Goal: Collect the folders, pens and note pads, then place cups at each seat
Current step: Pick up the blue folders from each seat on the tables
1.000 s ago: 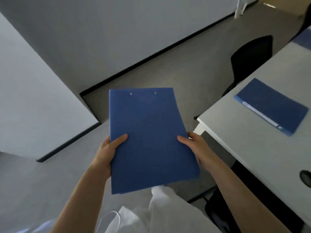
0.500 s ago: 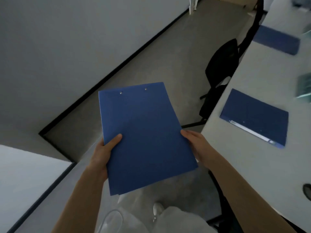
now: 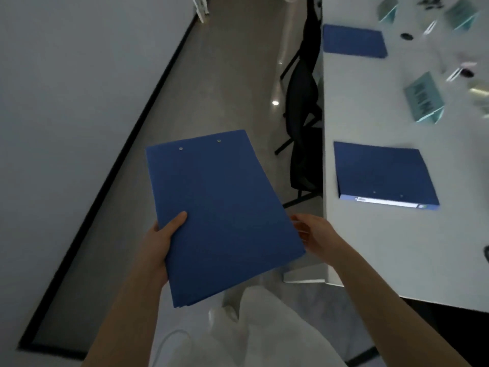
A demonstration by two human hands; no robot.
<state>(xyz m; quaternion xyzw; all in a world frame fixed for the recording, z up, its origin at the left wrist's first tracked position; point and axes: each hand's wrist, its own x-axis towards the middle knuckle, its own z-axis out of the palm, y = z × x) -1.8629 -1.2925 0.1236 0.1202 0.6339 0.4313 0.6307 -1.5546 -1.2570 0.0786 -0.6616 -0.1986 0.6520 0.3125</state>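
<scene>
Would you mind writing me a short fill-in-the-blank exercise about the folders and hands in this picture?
1. The stack of folders held in front of the person is ____ in colour.
2. The left hand grips the stack with its ____ lying on the top cover.
3. Besides the stack, ____ folders lie on the white table: the near folder and the far folder.
4. The right hand is at the stack's ____ edge.

Missing words: blue; thumb; two; right
</scene>
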